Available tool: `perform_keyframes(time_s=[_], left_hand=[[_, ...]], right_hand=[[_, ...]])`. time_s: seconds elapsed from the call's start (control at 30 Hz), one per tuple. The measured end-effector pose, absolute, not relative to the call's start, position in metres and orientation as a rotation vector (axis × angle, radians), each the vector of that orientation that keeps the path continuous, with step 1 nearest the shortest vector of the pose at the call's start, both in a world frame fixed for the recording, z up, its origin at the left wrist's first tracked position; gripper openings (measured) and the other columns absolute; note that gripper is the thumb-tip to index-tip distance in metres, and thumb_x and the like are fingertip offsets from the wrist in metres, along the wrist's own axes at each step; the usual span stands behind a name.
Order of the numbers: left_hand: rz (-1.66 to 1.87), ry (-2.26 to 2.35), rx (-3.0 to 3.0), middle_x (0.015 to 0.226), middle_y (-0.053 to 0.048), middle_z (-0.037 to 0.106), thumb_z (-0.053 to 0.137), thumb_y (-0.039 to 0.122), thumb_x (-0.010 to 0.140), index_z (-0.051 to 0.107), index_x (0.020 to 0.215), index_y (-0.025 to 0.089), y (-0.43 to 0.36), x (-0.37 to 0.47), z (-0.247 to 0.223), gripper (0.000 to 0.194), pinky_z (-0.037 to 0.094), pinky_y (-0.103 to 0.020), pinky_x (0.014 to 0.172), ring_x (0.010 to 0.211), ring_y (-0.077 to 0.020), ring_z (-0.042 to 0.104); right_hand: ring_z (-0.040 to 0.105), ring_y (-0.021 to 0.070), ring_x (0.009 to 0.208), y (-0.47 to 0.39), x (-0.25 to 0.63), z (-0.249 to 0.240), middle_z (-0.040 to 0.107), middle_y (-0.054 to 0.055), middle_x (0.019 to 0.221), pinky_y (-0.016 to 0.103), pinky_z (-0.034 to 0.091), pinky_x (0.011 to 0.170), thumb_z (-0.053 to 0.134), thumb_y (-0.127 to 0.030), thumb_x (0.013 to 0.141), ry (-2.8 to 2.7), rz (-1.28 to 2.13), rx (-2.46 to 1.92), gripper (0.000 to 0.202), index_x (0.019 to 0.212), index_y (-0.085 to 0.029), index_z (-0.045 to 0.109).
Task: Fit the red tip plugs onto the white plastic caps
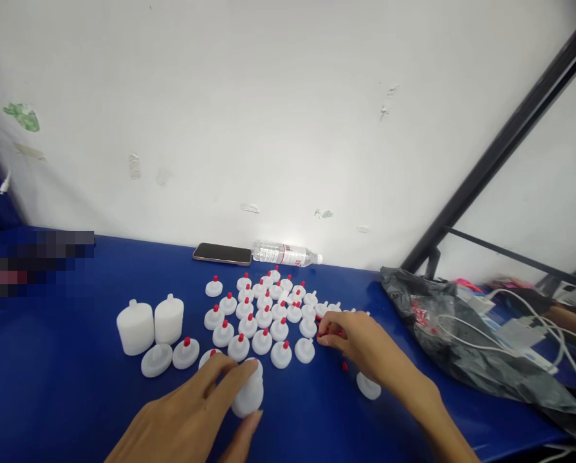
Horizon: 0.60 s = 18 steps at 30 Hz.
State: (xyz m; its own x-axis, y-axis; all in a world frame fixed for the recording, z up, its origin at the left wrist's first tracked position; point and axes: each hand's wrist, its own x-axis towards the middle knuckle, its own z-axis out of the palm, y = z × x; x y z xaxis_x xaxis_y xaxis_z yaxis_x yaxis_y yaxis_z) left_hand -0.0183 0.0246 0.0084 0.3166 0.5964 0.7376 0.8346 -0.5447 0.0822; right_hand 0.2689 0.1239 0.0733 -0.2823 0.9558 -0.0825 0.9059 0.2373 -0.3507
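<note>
Your left hand [195,411] is wrapped round a small white plastic bottle [249,392] near the front edge of the worktop [75,399]. The fingers curl over its top and the thumb comes under from the near side, so the bottle is pinned on its side against the blue surface. That grip looks chosen to stop the rounded body from rolling.

Your right hand [360,344] rests further right with its fingertips pinched together over a little heap of red tips [329,334]. It appears closed on one of them, though the piece itself is too small to make out. One loose red tip [344,366] lies just beside your wrist, and a white cap [368,386] without a red tip sits partly under your forearm.

Between the hands and the back edge stands a cluster of finished caps [263,315], flat white discs each crowned with a red nub, set upright in rough rows, probably to keep them apart from the unfinished ones. Toward the left edge stand two ribbed, matt white bottles [150,325], touching, with two more caps in front of them.

Along the back edge lie a phone [222,253] and a clear water bottle [285,253] on its side. A crumpled black plastic bag [461,341] with white cables lies toward the right edge.
</note>
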Motion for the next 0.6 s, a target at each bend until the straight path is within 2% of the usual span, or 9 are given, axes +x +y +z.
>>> perform_keyframes(time_s=[0.2,0.3,0.37,0.47,0.6], left_hand=[[-1.076,-1.341,-2.263,0.115,-0.002,0.083,0.042,0.042,0.113,0.064,0.137,0.032,0.024,-0.019,0.010,0.034,0.062,-0.017,0.055,0.078,-0.0152,0.084],[-1.067,-1.349,-2.253,0.115,-0.002,0.083,0.042,0.043,0.114,0.067,0.134,0.032,0.024,-0.018,0.013,0.034,0.065,-0.019,0.060,0.081,-0.0151,0.085],[-1.053,-1.316,-2.246,0.110,-0.002,0.084,0.039,0.040,0.115,0.068,0.132,0.029,0.024,-0.016,0.015,0.035,0.066,-0.021,0.058,0.079,-0.0160,0.086],[-0.993,-1.287,-2.222,0.108,-0.004,0.084,0.037,0.034,0.115,0.067,0.131,0.027,0.026,-0.016,0.016,0.034,0.068,-0.027,0.055,0.080,-0.0194,0.086],[-0.963,-1.287,-2.203,0.106,-0.004,0.083,0.036,0.034,0.115,0.064,0.130,0.026,0.027,-0.016,0.020,0.033,0.067,-0.030,0.051,0.081,-0.0218,0.087]], right_hand=[[0.070,0.0212,0.079,0.110,0.269,0.075,0.080,0.001,0.087,0.031,0.042,0.073,0.070,-0.026,0.103,-2.289,0.470,-1.708,0.010,0.096,-0.023,0.077],[0.070,0.0188,0.077,0.088,0.260,0.082,0.079,-0.001,0.088,0.029,0.044,0.069,0.065,-0.040,0.107,-2.217,0.593,-1.593,0.019,0.101,-0.027,0.078],[0.069,0.0179,0.071,0.073,0.250,0.085,0.077,-0.003,0.079,0.028,0.043,0.063,0.066,-0.048,0.105,-2.117,0.769,-1.480,0.023,0.098,-0.029,0.079],[0.069,0.0168,0.062,0.055,0.232,0.082,0.074,-0.003,0.068,0.027,0.044,0.060,0.071,-0.051,0.101,-1.960,0.960,-1.328,0.027,0.093,-0.029,0.082],[0.073,0.0160,0.063,0.047,0.212,0.068,0.077,-0.002,0.071,0.025,0.048,0.061,0.076,-0.050,0.101,-1.899,0.987,-1.224,0.024,0.093,-0.029,0.086]])
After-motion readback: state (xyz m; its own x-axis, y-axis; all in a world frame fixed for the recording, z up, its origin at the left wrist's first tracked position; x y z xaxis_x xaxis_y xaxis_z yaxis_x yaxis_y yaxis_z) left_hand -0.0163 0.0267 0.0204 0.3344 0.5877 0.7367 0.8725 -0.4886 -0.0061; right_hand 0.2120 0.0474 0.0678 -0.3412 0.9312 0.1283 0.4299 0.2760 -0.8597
